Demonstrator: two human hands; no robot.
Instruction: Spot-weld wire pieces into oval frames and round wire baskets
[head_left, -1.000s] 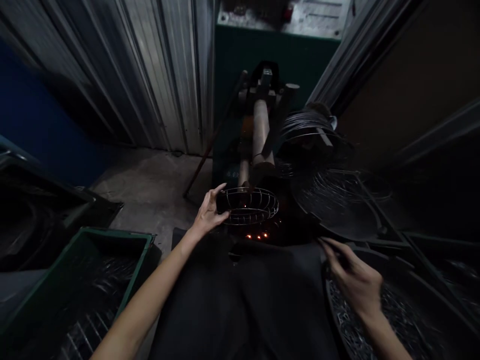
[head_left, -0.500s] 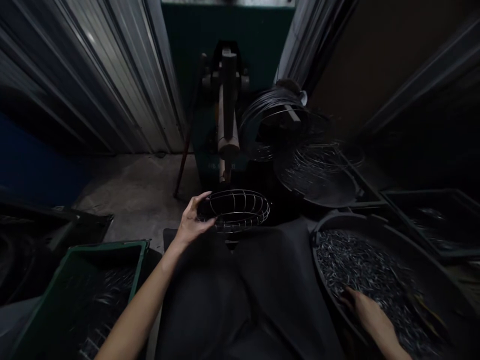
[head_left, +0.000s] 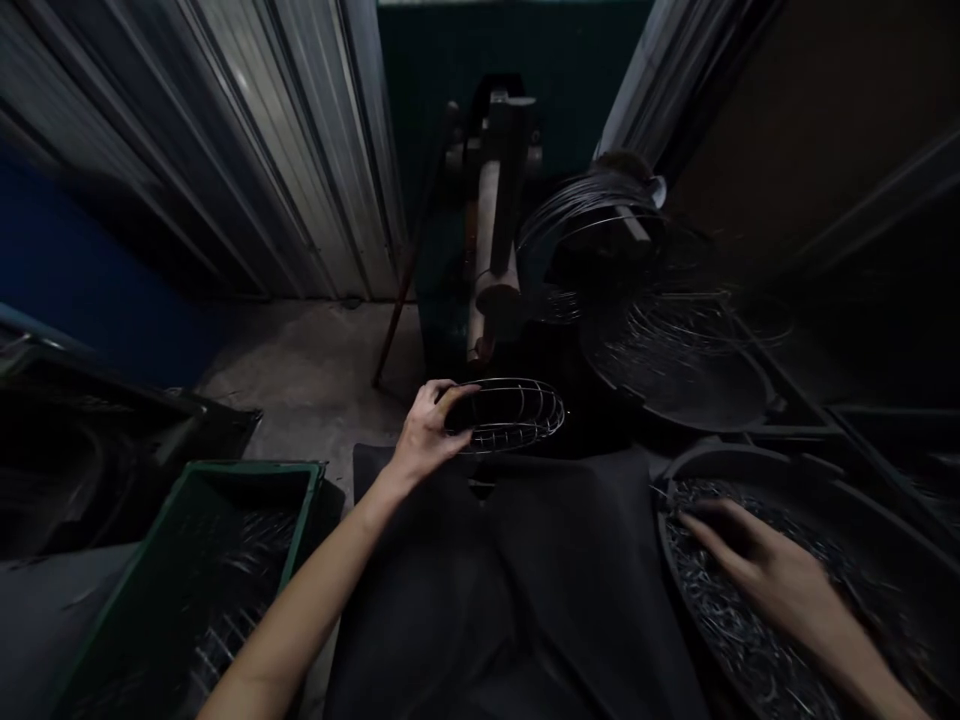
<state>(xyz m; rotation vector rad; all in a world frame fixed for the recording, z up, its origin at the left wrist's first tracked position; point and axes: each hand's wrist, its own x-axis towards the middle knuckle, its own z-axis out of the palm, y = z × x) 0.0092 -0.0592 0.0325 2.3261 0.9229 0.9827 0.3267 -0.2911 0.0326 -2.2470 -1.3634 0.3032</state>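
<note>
Right hand [head_left: 759, 562] moved up, its grip unclear; left hand [head_left: 426, 434] grips one wire frame [head_left: 521, 402].

Creased, dark cloth [head_left: 555, 570] covers the lap; both forearms [head_left: 330, 590] are bare.

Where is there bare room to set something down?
Floor between corrugated wall and green crate looks bare; so does the dark cloth between crate and basin. Crowded: metal pieces under the right hand, and the wire coil.
</note>
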